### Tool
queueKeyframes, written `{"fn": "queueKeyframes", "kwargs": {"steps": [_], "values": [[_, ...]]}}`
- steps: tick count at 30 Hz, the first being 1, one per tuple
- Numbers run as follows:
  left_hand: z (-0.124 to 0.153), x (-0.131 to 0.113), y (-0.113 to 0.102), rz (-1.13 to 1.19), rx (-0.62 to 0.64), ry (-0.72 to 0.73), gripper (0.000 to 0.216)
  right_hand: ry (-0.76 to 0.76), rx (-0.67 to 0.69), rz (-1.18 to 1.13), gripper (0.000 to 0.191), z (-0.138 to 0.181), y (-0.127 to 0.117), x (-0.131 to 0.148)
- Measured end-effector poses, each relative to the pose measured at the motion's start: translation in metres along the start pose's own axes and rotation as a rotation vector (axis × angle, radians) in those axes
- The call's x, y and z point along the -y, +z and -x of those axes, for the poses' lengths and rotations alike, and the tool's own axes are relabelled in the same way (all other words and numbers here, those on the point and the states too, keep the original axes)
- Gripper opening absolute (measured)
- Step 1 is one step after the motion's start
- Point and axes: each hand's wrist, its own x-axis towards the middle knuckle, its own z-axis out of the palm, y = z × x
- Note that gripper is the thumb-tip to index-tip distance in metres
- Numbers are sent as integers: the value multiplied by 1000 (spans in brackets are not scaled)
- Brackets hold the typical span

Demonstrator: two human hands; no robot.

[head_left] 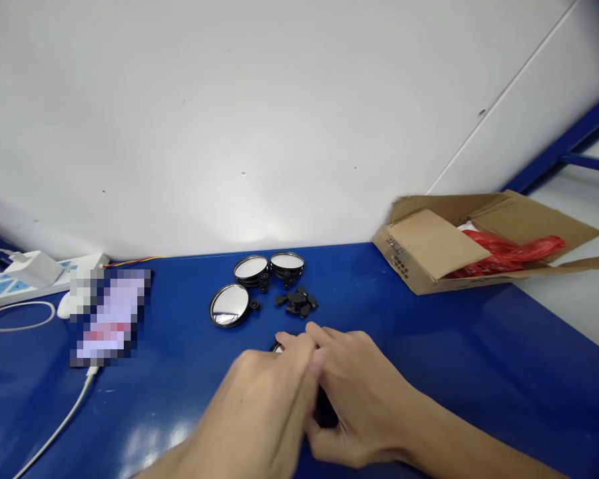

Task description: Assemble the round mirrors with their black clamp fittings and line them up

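Observation:
My left hand (254, 416) and my right hand (359, 399) meet at the bottom centre of the blue bench. Between them they grip a dark round object, probably a small round mirror (277, 347), with only a sliver of its rim showing. Its back is mostly hidden by my fingers. Farther off lie a round convex mirror (228, 305) in a black housing and two stacks of similar mirrors (251, 269) (287, 264). A pile of black rubber-like pads (297, 301) sits just ahead of my fingertips.
A cardboard box (429, 243) holding a red plastic bag (509, 253) stands at the right. A power strip (24, 286) lies at the far left. Beside it is a pixelated rectangular device (110, 319) with a white cable (60, 419). A white wall rises behind the bench.

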Motion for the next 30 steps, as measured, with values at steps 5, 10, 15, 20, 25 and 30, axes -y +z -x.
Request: {"fn": "queueKeyframes", "kwargs": {"steps": [5, 10, 15, 20, 25, 30], "values": [[22, 48, -2, -177, -98, 93, 43, 76, 19, -50, 64, 0, -2, 3], [27, 66, -4, -160, -82, 74, 42, 111, 43, -123, 68, -5, -3, 0], [32, 70, -7, -90, -50, -139, 30, 106, -13, -187, 68, -5, -9, -5], [29, 77, -11, -128, -77, -82, 47, 15, -125, -395, 75, -2, -15, -5], [29, 76, -12, -93, -70, -79, 54, -136, -231, -556, 96, 2, -6, -6], [31, 58, -13, 19, -65, -106, 35, -274, -301, -686, 101, 3, 0, -5]]}}
